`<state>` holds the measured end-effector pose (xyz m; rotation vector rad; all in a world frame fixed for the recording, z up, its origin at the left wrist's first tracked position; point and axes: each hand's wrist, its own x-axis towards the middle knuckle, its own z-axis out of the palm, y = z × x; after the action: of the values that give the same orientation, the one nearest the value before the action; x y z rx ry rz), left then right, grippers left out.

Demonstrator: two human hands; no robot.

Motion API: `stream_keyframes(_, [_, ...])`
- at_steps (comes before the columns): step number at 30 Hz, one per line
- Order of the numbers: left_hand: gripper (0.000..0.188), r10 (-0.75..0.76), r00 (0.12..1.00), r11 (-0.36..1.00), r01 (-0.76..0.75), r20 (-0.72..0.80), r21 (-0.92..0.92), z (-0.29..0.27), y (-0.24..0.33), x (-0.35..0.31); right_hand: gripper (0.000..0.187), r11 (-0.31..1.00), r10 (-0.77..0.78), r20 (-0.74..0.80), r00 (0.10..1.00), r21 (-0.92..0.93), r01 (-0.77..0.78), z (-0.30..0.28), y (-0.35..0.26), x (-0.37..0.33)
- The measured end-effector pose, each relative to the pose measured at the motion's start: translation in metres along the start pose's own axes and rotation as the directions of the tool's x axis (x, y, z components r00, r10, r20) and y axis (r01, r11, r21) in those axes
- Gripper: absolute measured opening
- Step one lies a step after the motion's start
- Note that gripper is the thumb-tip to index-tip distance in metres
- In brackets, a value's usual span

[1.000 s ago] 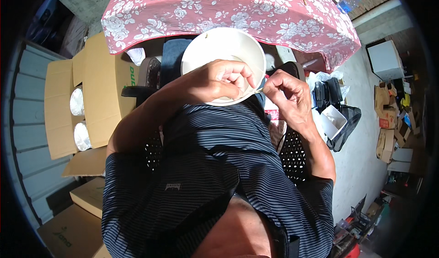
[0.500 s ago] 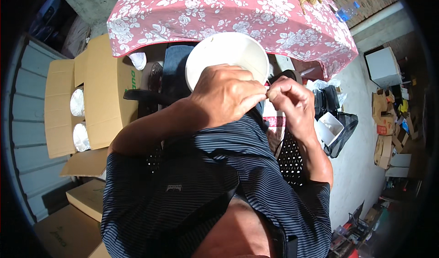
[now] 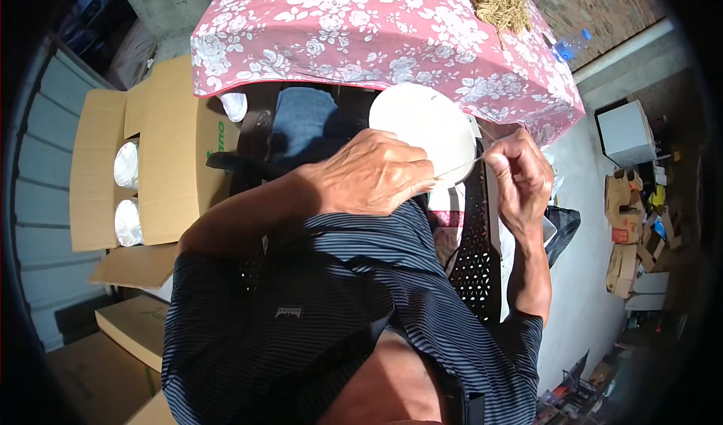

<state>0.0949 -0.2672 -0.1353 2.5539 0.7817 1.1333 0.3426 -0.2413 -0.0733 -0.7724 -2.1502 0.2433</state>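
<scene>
My left hand [image 3: 373, 175] is closed on the near edge of a round white plate-like disc [image 3: 422, 127], held in front of me below the table edge. My right hand [image 3: 520, 172] is pinched shut on a thin pale strand [image 3: 461, 167] that runs from the fingers to the disc's rim by the left hand. The two hands are a short way apart, the right one beside the disc.
A table with a pink flowered cloth [image 3: 361, 41] stands ahead, a heap of dry straw-like fibre [image 3: 501, 3] on it. An open cardboard box [image 3: 143, 161] with white discs is on the left. More boxes [image 3: 625, 229] lie on the right floor. A black perforated chair [image 3: 474, 252] is under me.
The hands have drawn apart: the right hand moved right, pulling the strand taut away from the disc. The view has shifted so the disc sits lower and smaller under the left hand.
</scene>
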Motion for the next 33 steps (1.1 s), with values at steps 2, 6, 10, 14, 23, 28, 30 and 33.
stream_keyframes(2, [0.018,0.094,0.995,0.995,-0.093,-0.020,0.036,-0.002,-0.002,0.004,0.010,0.997,0.074,-0.033,0.997,0.030,-0.073,0.000,0.007,-0.002])
stream_keyframes(6, [0.027,0.166,0.984,0.985,-0.162,-0.061,0.059,-0.002,-0.015,-0.001,0.011,0.975,0.189,-0.100,0.977,0.138,-0.175,-0.001,0.017,0.000])
stream_keyframes(10, [0.024,-0.069,0.964,0.997,0.072,-0.257,0.003,-0.027,-0.027,0.008,0.010,0.969,0.193,0.081,0.978,0.140,-0.203,-0.005,0.011,0.009])
stream_keyframes(14, [0.014,-0.493,0.854,0.821,0.394,-0.165,-0.413,-0.061,-0.048,0.016,0.074,0.993,-0.062,0.355,0.933,0.115,0.022,0.031,0.016,0.016])
stream_keyframes(23, [0.035,-0.566,0.738,0.801,0.388,-0.368,-0.455,-0.150,-0.119,0.034,0.069,0.984,-0.166,0.395,0.904,0.132,0.123,0.076,0.034,0.137])
stream_keyframes(28, [0.044,-0.470,0.524,0.883,0.282,-0.710,-0.377,-0.175,-0.174,0.028,0.050,0.864,0.097,0.306,0.947,0.446,-0.232,0.053,0.067,0.268])
stream_keyframes(30, [0.035,-0.488,0.443,0.864,0.369,-0.752,-0.343,-0.167,-0.199,0.011,0.059,0.881,0.117,0.159,0.980,0.439,-0.176,0.047,0.091,0.340])
stream_keyframes(33, [0.038,-0.274,0.489,0.911,0.409,-0.828,-0.060,-0.134,-0.265,-0.056,0.062,0.678,0.273,0.177,0.946,0.662,-0.319,0.055,0.121,0.460])
